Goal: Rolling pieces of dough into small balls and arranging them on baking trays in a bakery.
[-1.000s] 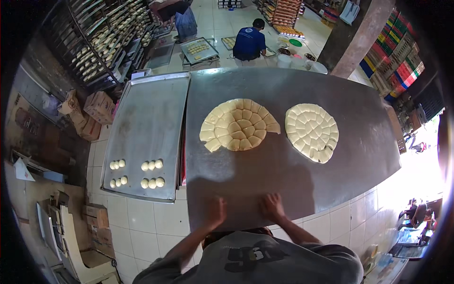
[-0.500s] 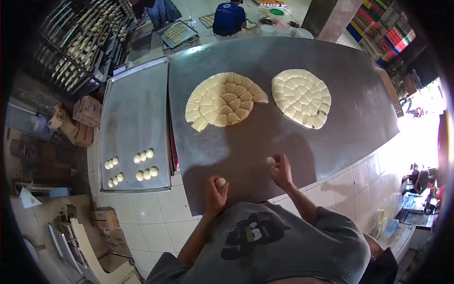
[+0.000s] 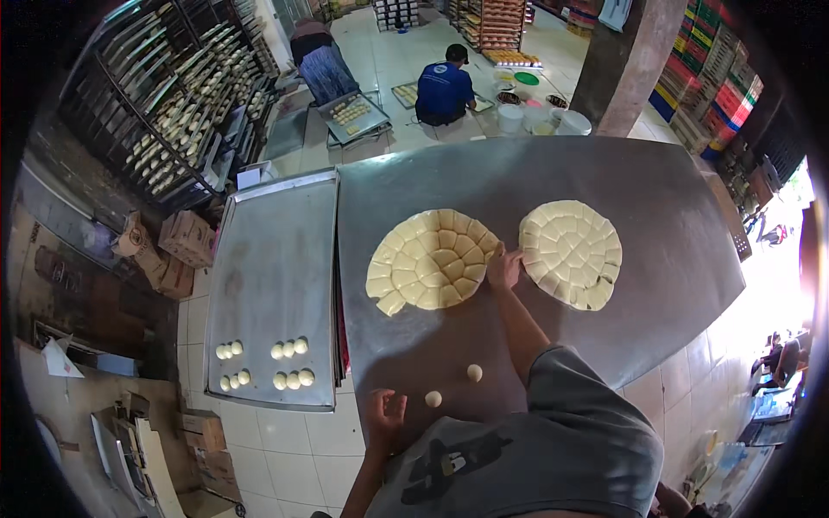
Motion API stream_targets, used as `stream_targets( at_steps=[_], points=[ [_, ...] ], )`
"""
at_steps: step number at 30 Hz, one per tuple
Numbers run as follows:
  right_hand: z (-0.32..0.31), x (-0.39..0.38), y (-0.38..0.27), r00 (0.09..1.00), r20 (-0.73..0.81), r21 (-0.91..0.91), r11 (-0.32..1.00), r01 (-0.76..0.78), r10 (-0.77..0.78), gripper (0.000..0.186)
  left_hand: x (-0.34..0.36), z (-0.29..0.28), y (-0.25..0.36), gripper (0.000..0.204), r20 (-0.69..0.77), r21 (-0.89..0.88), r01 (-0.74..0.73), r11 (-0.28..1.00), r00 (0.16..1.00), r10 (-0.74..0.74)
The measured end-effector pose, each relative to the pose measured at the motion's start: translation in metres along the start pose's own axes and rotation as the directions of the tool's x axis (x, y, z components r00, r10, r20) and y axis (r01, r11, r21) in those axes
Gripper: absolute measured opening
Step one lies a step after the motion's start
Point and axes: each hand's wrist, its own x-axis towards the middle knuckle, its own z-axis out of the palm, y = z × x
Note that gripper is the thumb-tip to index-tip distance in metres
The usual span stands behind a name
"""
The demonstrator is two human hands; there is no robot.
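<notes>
Two round slabs of dough, cut into many small pieces, lie on the metal table: the left slab [image 3: 423, 263] and the right slab [image 3: 572, 250]. My right hand [image 3: 504, 268] reaches between them, its fingers pinched on a dough piece at the right edge of the left slab. My left hand [image 3: 386, 416] hovers by the table's near left edge, fingers loosely curled and apart, with nothing seen in it. Close to my body rest two dough balls, one [image 3: 433, 399] nearer my left hand and another [image 3: 475, 373] farther right.
On the left, a metal tray [image 3: 272, 250] carries several dough balls in short rows near its front. Cardboard boxes [image 3: 186, 240] stand beyond it. A dough-filled rack [image 3: 164, 112], a crouching person in blue [image 3: 445, 91], white buckets [image 3: 572, 123] and a pillar [image 3: 617, 73] are behind the table [image 3: 656, 198].
Both hands have let go of their dough balls, which now lie on the table. My right hand has moved forward to the left slab's edge, and the view has tilted up.
</notes>
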Motion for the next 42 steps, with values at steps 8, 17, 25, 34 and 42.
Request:
stream_targets(
  at_steps=[8, 17, 25, 34, 42],
  points=[
    [-0.142, -0.131, 0.042, 0.929, 0.275, 0.371, 0.864, -0.341, 0.248, 0.041, 0.045, 0.025, 0.056, 0.026, 0.293, -0.185, -0.211, 0.96, 0.92, 0.259],
    [-0.275, -0.191, -0.054, 0.533, 0.843, 0.095, 0.995, -0.02, -0.07, 0.027, 0.023, 0.043, 0.103, 0.033, 0.687, -0.304, -0.007, 0.953, 0.691, 0.224],
    [-0.252, -0.233, -0.106, 0.71, 0.517, 0.547, 0.822, 0.155, -0.478, 0.039, 0.039, -0.016, 0.135, 0.033, 0.816, 0.139, -0.376, 0.916, 0.568, 0.109],
    [-0.293, -0.174, -0.084, -0.56, 0.641, 0.582, 0.808, -0.09, -0.524, 0.043, 0.026, -0.064, 0.125, 0.029, 0.6, -0.258, -0.536, 0.804, 0.563, 0.567],
    [-0.226, -0.213, 0.102, 0.919, 0.287, 0.214, 0.953, 0.214, -0.271, 0.025, -0.04, 0.0, -0.038, 0.049, 0.285, 0.397, -0.425, 0.813, 0.9, 0.331]
  ],
)
